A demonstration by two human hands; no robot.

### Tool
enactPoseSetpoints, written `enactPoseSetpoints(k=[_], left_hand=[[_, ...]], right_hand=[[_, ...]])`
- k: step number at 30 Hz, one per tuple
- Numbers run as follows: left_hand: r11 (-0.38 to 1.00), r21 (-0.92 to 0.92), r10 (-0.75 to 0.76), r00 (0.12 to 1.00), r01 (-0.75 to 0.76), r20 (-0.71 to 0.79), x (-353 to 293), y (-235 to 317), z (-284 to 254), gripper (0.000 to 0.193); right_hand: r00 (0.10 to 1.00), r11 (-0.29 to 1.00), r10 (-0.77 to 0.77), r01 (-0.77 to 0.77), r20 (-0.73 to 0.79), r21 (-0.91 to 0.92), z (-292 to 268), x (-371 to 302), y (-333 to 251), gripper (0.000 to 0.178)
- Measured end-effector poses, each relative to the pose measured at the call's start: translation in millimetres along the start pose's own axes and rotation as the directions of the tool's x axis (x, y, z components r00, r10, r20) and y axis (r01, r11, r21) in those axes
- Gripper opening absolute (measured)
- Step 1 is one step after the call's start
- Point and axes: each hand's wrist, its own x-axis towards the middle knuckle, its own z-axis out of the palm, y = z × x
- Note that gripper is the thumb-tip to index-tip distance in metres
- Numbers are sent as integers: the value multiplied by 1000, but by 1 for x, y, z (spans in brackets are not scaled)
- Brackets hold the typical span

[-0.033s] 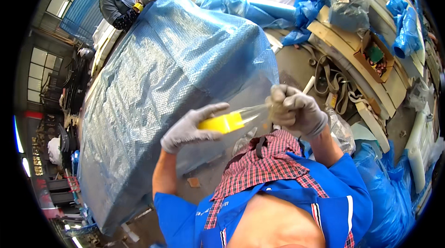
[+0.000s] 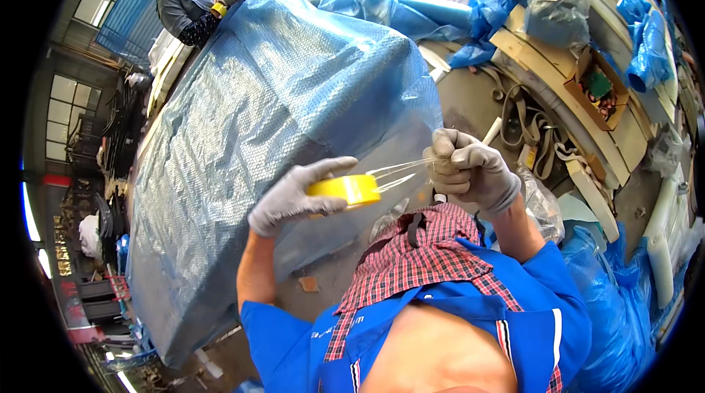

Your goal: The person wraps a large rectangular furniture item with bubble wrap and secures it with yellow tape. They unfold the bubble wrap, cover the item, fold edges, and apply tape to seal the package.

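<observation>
My left hand (image 2: pixel 297 198), in a grey glove, holds a yellow tape roll (image 2: pixel 351 190) between the thumb above and the fingers below. From the roll a clear tape strip (image 2: pixel 405 169) stretches across to my right hand (image 2: pixel 474 176), also gloved. The strip is seen nearly edge-on, as thin bright lines. The right fingers are curled closed on its end. Beyond and to the left of both hands lies a long, bulky stack covered in blue bubble wrap (image 2: pixel 272 92). Neither hand touches the wrap.
At the far left end another person (image 2: pixel 192 8) in gloves stands by the wrapped stack. To the right are boards (image 2: pixel 543 70), a cardboard box (image 2: pixel 598 96), tangled straps (image 2: pixel 525 121) and blue plastic sheeting (image 2: pixel 606 305). A small brown scrap (image 2: pixel 308 284) lies on the floor.
My left hand and the roll have shifted slightly left, away from the right hand. The tape strip, a wider band before, now shows as narrow lines.
</observation>
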Motion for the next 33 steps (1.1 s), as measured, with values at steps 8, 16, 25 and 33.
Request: enactPoseSetpoints(k=[8,16,25,33], left_hand=[[720,690,130,963,71,-235,85,90,-44,59],[443,880,184,944,170,-275,152,99,-76,47],[861,499,-140,989,99,47,139,57,-150,62],[908,-249,282,932,-336,-227,125,9,-143,38]], right_hand=[[979,994,-98,87,-177,-71,-79,13,-62,6],[827,879,-407,238,-389,-413,-107,49,-81,6],[754,224,-653,282,71,-933,-46,167,-144,4],[781,-562,-234,377,579,-736,28,360,-148,8]])
